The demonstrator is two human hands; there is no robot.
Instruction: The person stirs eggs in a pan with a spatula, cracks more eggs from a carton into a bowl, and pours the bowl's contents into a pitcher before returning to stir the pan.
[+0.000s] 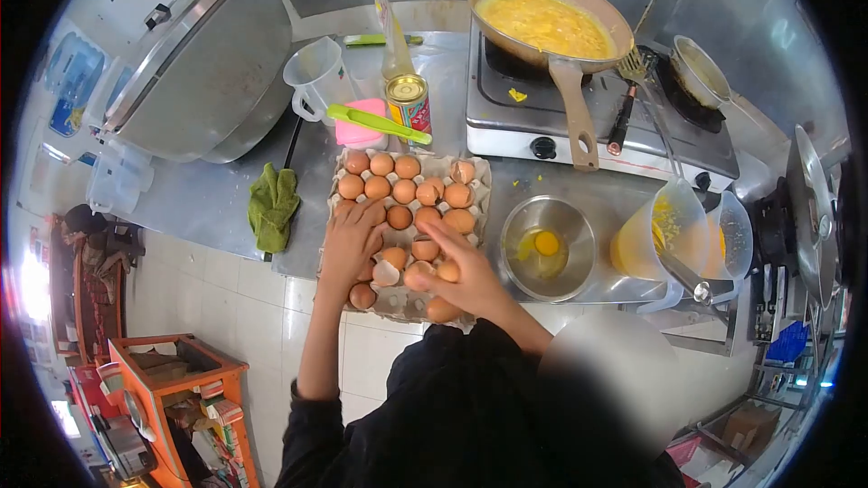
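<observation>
A cardboard egg tray (pixel 481 183) full of brown eggs lies on the steel counter below my hands. My left hand (pixel 351 248) rests over the tray's left side, fingers bent down among the eggs; whether they grip one is hidden. On the right side, my right hand (pixel 468 276) spreads its thumb and fingers above the eggs, the thumb against a brown egg (pixel 419 276). A broken eggshell (pixel 386 273) sits between the hands, and another cracked shell (pixel 462 170) lies at the tray's upper right. Right of the tray, a steel bowl (pixel 579 262) holds raw egg with one whole yolk.
A frying pan (pixel 624 32) of yellow egg stands on the gas stove (pixel 506 131), its handle pointing toward me. Plastic jugs (pixel 665 226) stand right of the bowl. A can (pixel 409 104), green tongs (pixel 380 124) and a green cloth (pixel 272 208) lie around the tray. A large pot (pixel 208 63) stands left.
</observation>
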